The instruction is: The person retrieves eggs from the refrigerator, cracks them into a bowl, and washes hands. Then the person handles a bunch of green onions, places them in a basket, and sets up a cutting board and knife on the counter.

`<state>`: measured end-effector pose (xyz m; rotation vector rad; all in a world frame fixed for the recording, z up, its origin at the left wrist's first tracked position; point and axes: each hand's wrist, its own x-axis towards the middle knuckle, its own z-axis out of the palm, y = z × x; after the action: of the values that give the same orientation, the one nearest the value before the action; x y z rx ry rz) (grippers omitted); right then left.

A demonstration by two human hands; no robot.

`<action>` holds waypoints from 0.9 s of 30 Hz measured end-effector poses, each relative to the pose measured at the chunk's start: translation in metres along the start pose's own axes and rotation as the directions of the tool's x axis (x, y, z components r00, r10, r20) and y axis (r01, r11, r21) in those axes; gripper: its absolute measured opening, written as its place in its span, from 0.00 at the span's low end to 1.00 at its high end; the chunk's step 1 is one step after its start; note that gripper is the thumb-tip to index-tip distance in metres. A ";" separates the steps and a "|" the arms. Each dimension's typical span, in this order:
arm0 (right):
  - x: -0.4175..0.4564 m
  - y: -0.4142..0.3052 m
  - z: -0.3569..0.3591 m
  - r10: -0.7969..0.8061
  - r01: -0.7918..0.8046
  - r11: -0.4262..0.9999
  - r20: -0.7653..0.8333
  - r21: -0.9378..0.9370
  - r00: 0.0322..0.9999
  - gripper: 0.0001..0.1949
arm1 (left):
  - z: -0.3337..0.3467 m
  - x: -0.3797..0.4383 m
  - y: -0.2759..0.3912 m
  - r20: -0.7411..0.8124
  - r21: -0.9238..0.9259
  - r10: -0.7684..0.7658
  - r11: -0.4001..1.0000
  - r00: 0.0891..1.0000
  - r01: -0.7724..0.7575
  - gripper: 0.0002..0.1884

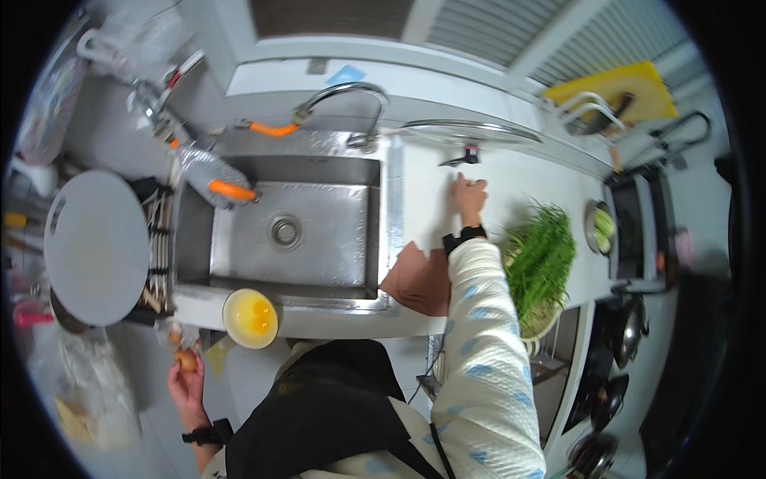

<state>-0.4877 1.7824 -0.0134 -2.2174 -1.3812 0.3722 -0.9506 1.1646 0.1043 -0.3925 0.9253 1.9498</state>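
Observation:
My left hand point(188, 383) is low at the left, its fingers on a brown eggshell point(185, 360) near a small clear plastic bag point(169, 330) at the counter's edge. A bowl point(234, 337) with egg whites and several yolks stands on the counter's front edge, before the sink. My right hand point(470, 194) reaches over the white countertop, just short of the dark handle point(470, 157) of a glass lid point(479, 129) that stands on edge against the back wall. Whether its fingers hold anything is not plain. A brown cloth point(422, 281) lies partly under my right sleeve.
The steel sink point(299, 239) has a curved faucet point(353, 90) behind it. Green leafy vegetables point(541, 263) fill a basket at the right, near a metal bowl point(600, 227) of cut greens. A white oval cutting board point(96, 248) stands at the left; a yellow one point(616, 90) leans at the back right.

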 end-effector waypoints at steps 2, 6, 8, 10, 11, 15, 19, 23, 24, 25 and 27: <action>0.028 0.030 0.013 -0.164 0.169 0.976 0.046 -0.140 0.985 0.31 | 0.028 -0.006 -0.010 0.030 -0.094 0.014 0.996 0.999 -0.011 0.28; 0.073 0.105 0.015 -0.155 0.135 0.942 0.041 0.307 0.987 0.20 | 0.070 0.019 -0.024 0.207 0.036 -0.053 0.998 0.977 0.047 0.28; -0.008 0.044 0.009 -0.111 -0.316 0.668 0.511 0.673 0.853 0.14 | 0.081 -0.007 -0.035 0.200 0.155 0.020 0.987 0.980 -0.052 0.27; -0.094 0.005 -0.019 -0.146 -0.520 0.519 0.669 0.679 0.729 0.14 | 0.095 -0.011 -0.040 0.184 0.228 -0.034 0.974 0.982 -0.009 0.25; -0.139 -0.012 -0.027 -0.211 -0.600 0.426 0.719 0.677 0.662 0.15 | 0.100 -0.003 -0.041 0.146 0.240 -0.068 0.970 0.987 0.032 0.24; -0.310 -0.094 -0.076 -0.569 -0.515 0.564 0.756 0.645 0.324 0.25 | 0.102 0.020 -0.049 0.122 0.298 -0.196 0.942 0.973 0.152 0.23; -0.420 -0.153 -0.123 -0.910 0.194 0.378 0.324 0.905 0.258 0.27 | 0.100 0.023 -0.050 0.191 0.389 -0.288 0.900 0.938 0.197 0.22; -0.466 -0.153 -0.113 -0.988 0.554 0.100 0.016 0.827 0.155 0.24 | 0.098 0.029 -0.045 0.221 0.524 -0.363 0.827 0.905 0.204 0.23; -0.472 -0.148 -0.105 -0.989 0.566 0.132 0.074 0.814 0.124 0.24 | 0.096 0.032 -0.045 0.243 0.555 -0.383 0.808 0.891 0.196 0.23; -0.477 -0.147 -0.102 -0.987 0.579 0.159 0.131 0.800 0.091 0.25 | 0.093 0.036 -0.043 0.238 0.597 -0.396 0.780 0.887 0.188 0.23; -0.485 -0.140 -0.102 -0.910 0.377 0.393 0.296 0.839 0.291 0.24 | 0.086 0.045 -0.041 0.235 0.607 -0.422 0.768 0.876 0.207 0.24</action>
<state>-0.7630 1.3732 0.1342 -0.6217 -2.0706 1.2835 -0.9319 1.2673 0.1164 0.1525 1.0576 1.2835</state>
